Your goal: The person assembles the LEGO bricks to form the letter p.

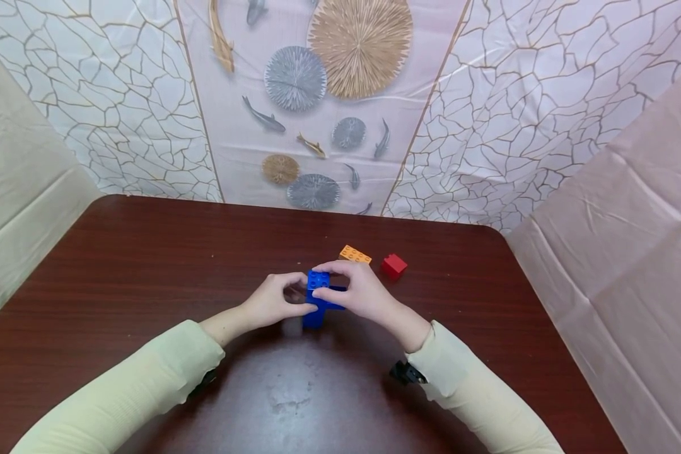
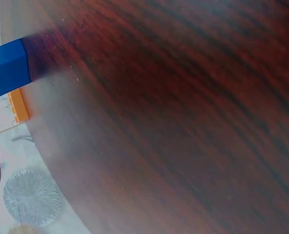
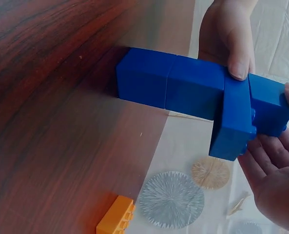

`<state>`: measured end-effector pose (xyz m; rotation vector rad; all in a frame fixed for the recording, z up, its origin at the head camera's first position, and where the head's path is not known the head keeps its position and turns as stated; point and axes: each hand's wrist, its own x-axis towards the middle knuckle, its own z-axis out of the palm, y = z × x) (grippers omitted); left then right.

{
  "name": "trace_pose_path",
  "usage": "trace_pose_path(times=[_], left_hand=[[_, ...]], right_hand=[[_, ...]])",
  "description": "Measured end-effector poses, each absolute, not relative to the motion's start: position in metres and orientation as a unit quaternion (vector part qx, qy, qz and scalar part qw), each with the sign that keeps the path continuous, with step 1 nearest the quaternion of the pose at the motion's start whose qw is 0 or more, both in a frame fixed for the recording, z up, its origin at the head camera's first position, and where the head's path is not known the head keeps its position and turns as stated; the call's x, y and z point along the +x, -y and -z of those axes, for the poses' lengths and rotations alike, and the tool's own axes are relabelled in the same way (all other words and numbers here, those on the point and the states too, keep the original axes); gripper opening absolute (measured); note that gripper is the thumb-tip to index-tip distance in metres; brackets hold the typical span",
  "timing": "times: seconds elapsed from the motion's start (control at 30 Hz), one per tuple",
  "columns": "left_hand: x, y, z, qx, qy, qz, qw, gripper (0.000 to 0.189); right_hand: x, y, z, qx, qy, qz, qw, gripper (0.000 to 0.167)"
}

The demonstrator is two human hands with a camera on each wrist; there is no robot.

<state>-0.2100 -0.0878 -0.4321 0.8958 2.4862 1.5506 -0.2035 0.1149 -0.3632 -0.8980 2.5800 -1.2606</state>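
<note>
A tower of blue toy building bricks (image 3: 193, 87) stands on the table, with one brick jutting out sideways below the top one. My right hand (image 1: 369, 293) pinches the studded top blue brick (image 1: 319, 279) between thumb and fingers. From the other side my left hand (image 1: 275, 299) holds the tower, its thumb (image 3: 238, 66) lying against the bricks near the jutting one. In the left wrist view only a lower blue brick (image 2: 9, 68) and part of a finger show at the left edge. The left fingertips are partly hidden behind the tower.
Behind my right hand an orange studded brick (image 1: 354, 254) lies on the dark wooden table (image 1: 147, 265). A red brick (image 1: 394, 266) sits to its right. Patterned cloth walls border the table at the back and sides.
</note>
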Motion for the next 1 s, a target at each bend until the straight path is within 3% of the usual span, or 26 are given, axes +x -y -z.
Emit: trace_pose_path(times=[1.0], left_hand=[[-0.208,0.086,0.429,0.286,-0.817,-0.499,0.046,0.027]], right_hand=[[-0.205,-0.128,0.371,-0.269,-0.847,0.45,0.087,0.042]])
